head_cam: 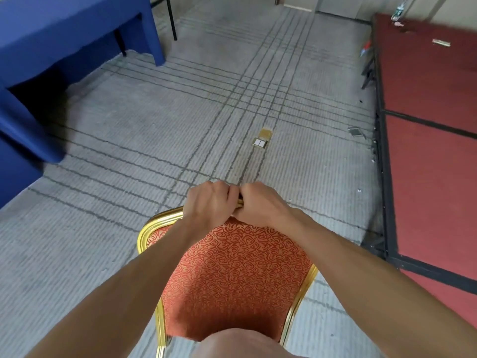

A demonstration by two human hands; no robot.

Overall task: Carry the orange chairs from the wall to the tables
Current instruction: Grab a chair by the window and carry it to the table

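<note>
At lower centre, the left grip [207, 202] and right grip [262, 205] curl side by side round the gold top rail of the orange chair [232, 275], its padded back below them.

Grey carpet [103, 151] crossed by dark lines covers the floor. A blue-draped table [64, 34] stands at left, a red stage platform [426, 73] at right, and a brass floor socket [262, 139] between.

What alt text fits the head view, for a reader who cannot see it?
A person's left hand and right hand grip the gold top rail of an orange chair, side by side. Grey carpet lies ahead, with a blue-covered table at left and a red platform at right.
</note>
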